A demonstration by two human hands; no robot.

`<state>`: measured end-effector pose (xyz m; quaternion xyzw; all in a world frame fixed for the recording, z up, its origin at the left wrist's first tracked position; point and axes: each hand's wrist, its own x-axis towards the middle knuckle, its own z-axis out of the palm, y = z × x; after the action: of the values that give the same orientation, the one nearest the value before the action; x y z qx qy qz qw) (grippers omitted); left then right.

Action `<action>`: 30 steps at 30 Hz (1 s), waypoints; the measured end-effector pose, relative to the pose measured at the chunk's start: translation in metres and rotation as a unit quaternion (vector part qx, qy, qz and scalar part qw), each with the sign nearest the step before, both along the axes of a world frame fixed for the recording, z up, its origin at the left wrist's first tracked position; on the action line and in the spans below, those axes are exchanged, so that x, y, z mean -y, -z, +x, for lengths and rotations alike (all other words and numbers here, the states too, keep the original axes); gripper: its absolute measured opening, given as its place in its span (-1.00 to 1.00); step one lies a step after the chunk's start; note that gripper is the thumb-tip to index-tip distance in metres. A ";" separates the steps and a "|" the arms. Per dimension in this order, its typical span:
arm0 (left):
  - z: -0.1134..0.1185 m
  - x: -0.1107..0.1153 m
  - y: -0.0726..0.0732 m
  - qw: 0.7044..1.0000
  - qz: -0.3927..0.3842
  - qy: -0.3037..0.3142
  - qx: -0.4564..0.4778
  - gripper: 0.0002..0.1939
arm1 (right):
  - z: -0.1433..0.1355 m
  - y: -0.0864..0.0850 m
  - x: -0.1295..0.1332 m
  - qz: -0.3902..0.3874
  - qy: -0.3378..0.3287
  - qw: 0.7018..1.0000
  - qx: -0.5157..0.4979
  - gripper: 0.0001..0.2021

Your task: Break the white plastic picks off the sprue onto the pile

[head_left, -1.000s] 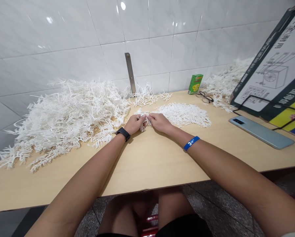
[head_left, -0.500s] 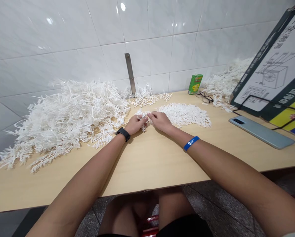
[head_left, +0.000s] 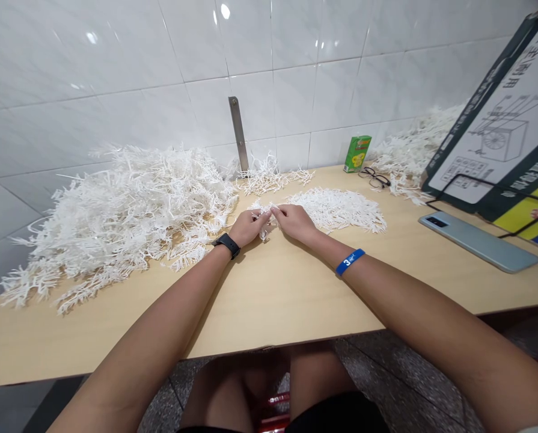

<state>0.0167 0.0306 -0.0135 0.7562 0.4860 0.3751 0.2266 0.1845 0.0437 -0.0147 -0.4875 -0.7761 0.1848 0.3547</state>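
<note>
My left hand (head_left: 247,227) is closed on a small bunch of white branched plastic pieces (head_left: 263,233), whose thin tips stick out below the thumb. Close beside it, my right hand (head_left: 294,221) pinches at the same bunch with thumb and forefinger; exactly what lies between those fingertips is too small to make out. To the left rises a large tangled heap of white branched pieces (head_left: 137,204). A flatter pile of single white pieces (head_left: 341,208) lies just right of my right hand. Behind the hands is a small loose cluster of white strands (head_left: 262,179).
A metal bracket (head_left: 238,132) stands against the tiled wall. At the back right are a green carton (head_left: 357,154), eyeglasses (head_left: 374,177) and another white heap (head_left: 417,150). A phone (head_left: 478,240) lies by a large printed box (head_left: 498,138). The wooden table's front edge (head_left: 269,347) is near my legs.
Both hands stay in nearly the same place with the bunch between them. The right thumb and fingertips have shifted very slightly. The whole view has drifted a little.
</note>
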 end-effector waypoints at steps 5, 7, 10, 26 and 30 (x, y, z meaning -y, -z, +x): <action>0.000 0.000 0.000 1.000 -0.001 -0.020 0.019 -0.43 | -0.001 0.001 0.001 0.003 -0.035 0.999 0.012 -0.61; -0.001 0.000 0.000 0.999 -0.009 -0.022 0.030 -0.41 | -0.002 0.001 0.001 0.019 -0.041 0.999 0.007 -0.66; -0.001 0.001 0.000 0.998 -0.027 -0.030 0.045 -0.38 | -0.001 0.002 0.001 0.031 -0.039 0.999 -0.008 -0.80; -0.001 -0.002 0.004 0.998 -0.033 -0.022 0.049 -0.50 | -0.003 0.000 0.006 0.038 -0.063 0.997 -0.026 -0.88; -0.002 -0.002 0.001 1.000 0.017 0.001 0.017 -0.61 | -0.002 0.001 0.004 0.027 -0.036 0.999 -0.005 -0.89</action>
<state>0.0150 0.0325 -0.0142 0.7537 0.4753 0.3959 0.2222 0.1828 0.0400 -0.0157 -0.4485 -0.7962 0.1793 0.3644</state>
